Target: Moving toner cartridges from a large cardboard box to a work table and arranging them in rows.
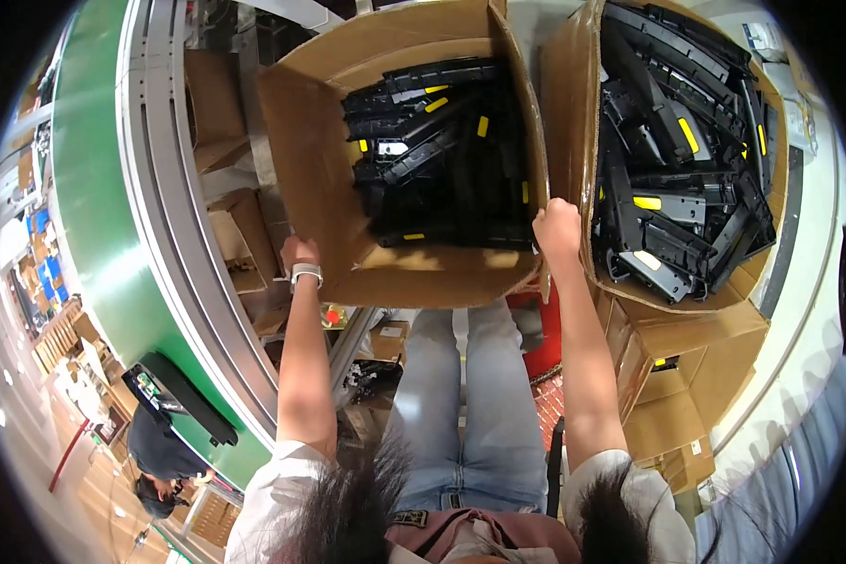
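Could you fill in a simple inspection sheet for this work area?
Surface: green surface at left, a long black unit lying on it.
Job's things: middle cardboard box, holding black parts with yellow labels.
Clutter: right-hand box of similar parts; open carton below it.
Hands: left hand closed on the middle cardboard box's left side, right hand on its right edge.
Cables: nothing clearly seen.
Surroundings: another person in dark clothing, far left.
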Demonstrator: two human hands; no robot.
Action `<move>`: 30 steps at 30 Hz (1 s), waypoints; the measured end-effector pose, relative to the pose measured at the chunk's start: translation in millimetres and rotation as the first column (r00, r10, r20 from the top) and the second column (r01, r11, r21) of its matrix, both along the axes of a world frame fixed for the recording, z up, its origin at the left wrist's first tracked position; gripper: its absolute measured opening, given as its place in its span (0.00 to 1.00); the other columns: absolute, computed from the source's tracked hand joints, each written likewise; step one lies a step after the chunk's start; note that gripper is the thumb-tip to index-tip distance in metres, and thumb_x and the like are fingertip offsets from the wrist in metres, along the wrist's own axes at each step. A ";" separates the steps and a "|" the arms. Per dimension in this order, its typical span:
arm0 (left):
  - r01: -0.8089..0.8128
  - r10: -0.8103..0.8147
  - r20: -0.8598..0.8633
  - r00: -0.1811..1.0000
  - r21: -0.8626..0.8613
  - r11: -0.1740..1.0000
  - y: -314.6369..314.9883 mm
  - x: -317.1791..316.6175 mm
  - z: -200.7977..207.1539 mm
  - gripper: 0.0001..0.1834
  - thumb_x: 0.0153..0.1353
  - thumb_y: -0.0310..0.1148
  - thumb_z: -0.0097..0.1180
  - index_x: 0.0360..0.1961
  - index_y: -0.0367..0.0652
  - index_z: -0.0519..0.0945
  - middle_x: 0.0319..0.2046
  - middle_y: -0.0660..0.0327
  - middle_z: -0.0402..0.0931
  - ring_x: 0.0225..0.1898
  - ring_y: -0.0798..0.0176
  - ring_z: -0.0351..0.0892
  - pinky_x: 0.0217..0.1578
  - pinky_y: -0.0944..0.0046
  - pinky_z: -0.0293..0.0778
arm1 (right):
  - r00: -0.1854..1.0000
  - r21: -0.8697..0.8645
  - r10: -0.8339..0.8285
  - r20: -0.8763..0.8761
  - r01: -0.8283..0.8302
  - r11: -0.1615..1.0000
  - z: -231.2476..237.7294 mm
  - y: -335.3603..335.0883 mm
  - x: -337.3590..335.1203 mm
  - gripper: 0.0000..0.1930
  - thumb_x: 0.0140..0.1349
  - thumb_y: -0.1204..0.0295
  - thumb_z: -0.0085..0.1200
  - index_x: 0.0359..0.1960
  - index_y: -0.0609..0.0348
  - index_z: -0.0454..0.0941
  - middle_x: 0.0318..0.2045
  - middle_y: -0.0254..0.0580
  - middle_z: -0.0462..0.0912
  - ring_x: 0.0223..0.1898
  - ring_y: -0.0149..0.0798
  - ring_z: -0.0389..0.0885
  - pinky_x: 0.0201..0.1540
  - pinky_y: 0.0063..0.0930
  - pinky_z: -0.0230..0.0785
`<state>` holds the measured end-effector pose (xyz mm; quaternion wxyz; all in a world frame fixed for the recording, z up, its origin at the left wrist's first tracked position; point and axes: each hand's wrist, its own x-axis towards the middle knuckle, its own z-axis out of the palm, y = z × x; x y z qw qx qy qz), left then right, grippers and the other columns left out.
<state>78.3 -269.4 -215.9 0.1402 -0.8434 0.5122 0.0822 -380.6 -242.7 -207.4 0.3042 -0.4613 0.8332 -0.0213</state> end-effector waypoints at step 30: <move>0.523 -0.508 0.125 0.852 -0.234 0.820 76.6 -149.6 358.6 0.08 0.46 0.29 0.61 0.29 0.41 0.77 0.15 0.52 0.74 0.20 0.48 0.77 0.23 0.53 0.72 | 0.988 -0.212 0.052 0.144 -0.020 0.977 256.9 111.7 -87.0 0.14 0.48 0.74 0.57 0.11 0.69 0.69 0.12 0.59 0.71 0.18 0.58 0.74 0.23 0.44 0.66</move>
